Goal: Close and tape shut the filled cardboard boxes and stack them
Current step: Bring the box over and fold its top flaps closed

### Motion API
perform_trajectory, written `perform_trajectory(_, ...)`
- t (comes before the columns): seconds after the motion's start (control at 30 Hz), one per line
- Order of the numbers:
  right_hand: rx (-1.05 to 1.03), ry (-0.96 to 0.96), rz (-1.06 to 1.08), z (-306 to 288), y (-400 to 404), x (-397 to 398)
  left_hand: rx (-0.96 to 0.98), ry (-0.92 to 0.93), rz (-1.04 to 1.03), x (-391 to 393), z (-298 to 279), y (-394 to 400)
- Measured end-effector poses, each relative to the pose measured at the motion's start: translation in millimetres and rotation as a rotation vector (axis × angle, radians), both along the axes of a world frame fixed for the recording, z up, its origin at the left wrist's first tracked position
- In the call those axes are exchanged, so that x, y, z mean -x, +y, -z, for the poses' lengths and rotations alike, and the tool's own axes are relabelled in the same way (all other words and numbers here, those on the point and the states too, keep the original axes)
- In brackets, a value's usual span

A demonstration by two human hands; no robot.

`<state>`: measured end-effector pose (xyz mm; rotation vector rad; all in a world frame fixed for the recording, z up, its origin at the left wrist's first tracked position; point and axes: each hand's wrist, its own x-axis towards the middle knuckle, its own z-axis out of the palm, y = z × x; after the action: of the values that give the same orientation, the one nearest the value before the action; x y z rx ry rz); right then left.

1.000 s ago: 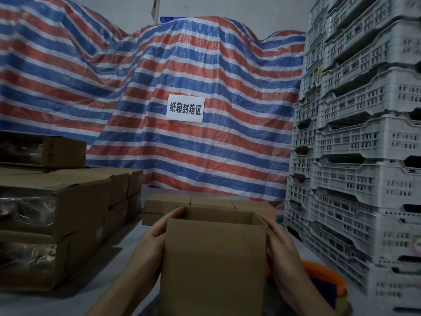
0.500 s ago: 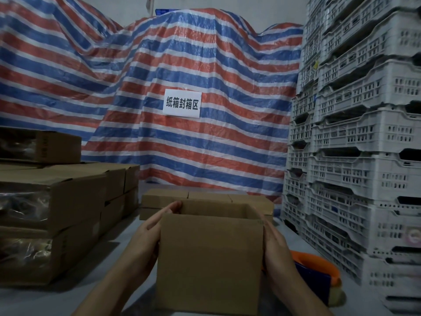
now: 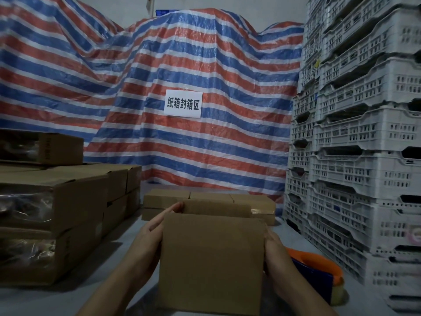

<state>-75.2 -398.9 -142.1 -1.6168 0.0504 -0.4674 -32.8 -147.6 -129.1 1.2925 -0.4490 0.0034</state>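
The left hand point(image 3: 150, 238) is lying flat against the left wall of the box point(image 3: 211, 261), fingers straight and stretched up to its top rim. The right hand point(image 3: 276, 254) is pressing on the right wall; its fingers are mostly hidden behind the cardboard, so whether they are straight or curled cannot be told. The two hands are squeezing the box between them, probably to steady it square while the top is dealt with. The box is sitting on the table point(image 3: 127, 245) right in front of the person, and its near flap is standing upright, so the top is not yet closed. Just to the right of it, a tape dispenser point(image 3: 319, 270) is waiting within easy reach for sealing. Beyond the box, a low row of closed boxes point(image 3: 205, 197) is lying flat. On the left, bigger cartons point(image 3: 68, 201) are sitting in a stack. White crates point(image 3: 364, 133) are towering on the right, and a striped tarp point(image 3: 205, 65) with a paper sign point(image 3: 183, 103) is hanging behind.
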Motion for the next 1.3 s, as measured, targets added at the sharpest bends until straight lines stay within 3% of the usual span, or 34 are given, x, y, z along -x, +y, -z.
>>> perform_trajectory(0.2,-0.063,-0.014,-0.09,4.2,-3.8,1.5,-0.02,-0.027,-0.041,0.6,-0.7,-1.9)
perform_trajectory(0.37,-0.016,-0.075,-0.172,2.9,-9.0,3.7,-0.019,0.065,-0.061,8.7,-3.2,-8.6)
perform_trajectory(0.47,0.013,-0.057,-0.204,2.8,-10.7,4.3,-0.03,0.028,-0.049,13.3,-5.2,-8.1)
perform_trajectory(0.77,0.079,-0.069,-0.183,-2.2,-5.0,11.6,-0.103,-0.071,-0.105,14.2,-3.6,-4.0)
perform_trajectory(0.97,0.185,-0.062,-0.14,-13.6,-0.2,13.3,-0.029,-0.026,-0.081,7.4,-3.5,-4.3)
perform_trajectory(1.3,0.011,-0.055,-0.048,-7.6,1.9,6.7,0.031,-0.046,-0.119,0.2,-0.3,-8.1)
